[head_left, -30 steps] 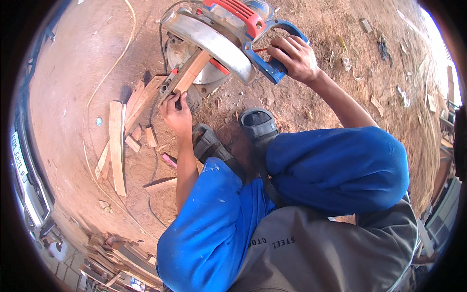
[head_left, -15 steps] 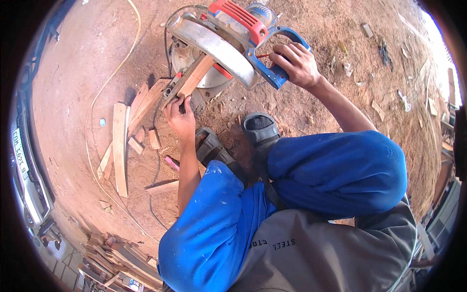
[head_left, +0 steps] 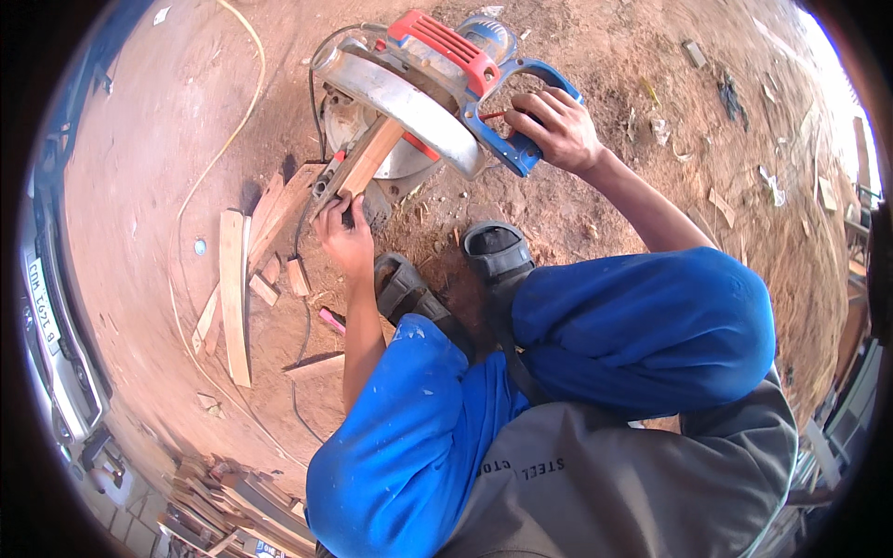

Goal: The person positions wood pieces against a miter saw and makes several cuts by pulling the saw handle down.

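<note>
1. Right hand (head_left: 563,132) is gripping the blue saw handle (head_left: 516,156).
2. Left hand (head_left: 347,232) is grasping the near end of the wood block (head_left: 372,156).
3. Block is lying on the saw base, its far end running under the metal guard (head_left: 409,107).
4. Saw (head_left: 437,46) is standing on bare dirt (head_left: 651,205).
5. Loose planks (head_left: 235,298) are lying left of the left hand.
</note>
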Motion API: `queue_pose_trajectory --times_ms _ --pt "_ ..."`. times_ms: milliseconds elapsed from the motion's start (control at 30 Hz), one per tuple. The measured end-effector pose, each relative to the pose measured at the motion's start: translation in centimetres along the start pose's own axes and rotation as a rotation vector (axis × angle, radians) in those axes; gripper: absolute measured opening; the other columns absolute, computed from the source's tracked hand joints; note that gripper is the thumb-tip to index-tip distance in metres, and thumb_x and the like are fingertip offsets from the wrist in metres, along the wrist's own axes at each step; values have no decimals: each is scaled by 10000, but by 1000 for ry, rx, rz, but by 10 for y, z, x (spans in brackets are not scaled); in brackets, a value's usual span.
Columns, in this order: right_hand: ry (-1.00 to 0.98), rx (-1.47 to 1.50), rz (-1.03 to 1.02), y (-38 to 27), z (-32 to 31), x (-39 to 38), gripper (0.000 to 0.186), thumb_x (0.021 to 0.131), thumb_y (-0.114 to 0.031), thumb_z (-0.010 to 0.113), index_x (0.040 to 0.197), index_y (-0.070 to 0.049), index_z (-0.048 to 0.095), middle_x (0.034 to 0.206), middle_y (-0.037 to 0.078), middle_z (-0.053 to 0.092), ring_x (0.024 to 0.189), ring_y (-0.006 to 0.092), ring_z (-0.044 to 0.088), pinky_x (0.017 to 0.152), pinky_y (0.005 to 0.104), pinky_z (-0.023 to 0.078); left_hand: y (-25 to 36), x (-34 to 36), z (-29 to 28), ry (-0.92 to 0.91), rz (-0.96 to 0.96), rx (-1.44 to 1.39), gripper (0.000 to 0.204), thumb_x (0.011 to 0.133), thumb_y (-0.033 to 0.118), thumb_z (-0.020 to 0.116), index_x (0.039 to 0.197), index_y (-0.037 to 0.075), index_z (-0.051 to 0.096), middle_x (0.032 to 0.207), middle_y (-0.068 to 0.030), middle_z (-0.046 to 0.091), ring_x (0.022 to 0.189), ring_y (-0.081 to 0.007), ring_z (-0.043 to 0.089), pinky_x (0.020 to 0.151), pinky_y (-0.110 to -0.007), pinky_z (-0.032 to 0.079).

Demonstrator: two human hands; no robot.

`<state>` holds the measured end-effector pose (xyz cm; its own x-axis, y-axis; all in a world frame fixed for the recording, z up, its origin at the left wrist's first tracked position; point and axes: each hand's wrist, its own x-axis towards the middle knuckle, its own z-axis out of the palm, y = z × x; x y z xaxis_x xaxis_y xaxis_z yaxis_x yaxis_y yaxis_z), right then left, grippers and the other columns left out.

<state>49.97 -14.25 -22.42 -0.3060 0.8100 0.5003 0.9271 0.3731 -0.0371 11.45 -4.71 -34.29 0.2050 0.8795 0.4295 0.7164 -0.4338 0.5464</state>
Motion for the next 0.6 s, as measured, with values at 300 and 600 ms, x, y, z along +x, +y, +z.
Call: queue_pose_trajectory --times_ms 300,600 --pt "-4 -2 -3 2 5 -5 368 837 -261 773 1169 -140 673 1162 49 668 972 216 685 855 385 530 6 3 -3 -3 -21 11 195 862 150 885 998 39 800 1039 -117 767 1016 -337 688 896 -466 550" --pt "-38 -3 8 1 2 -1 379 848 -278 746 1196 -178 635 1153 25 639 978 207 675 872 387 541 3 2 -3 -27 -27 0 203 861 127 879 1004 37 766 1059 -115 755 1025 -355 665 906 -486 546"
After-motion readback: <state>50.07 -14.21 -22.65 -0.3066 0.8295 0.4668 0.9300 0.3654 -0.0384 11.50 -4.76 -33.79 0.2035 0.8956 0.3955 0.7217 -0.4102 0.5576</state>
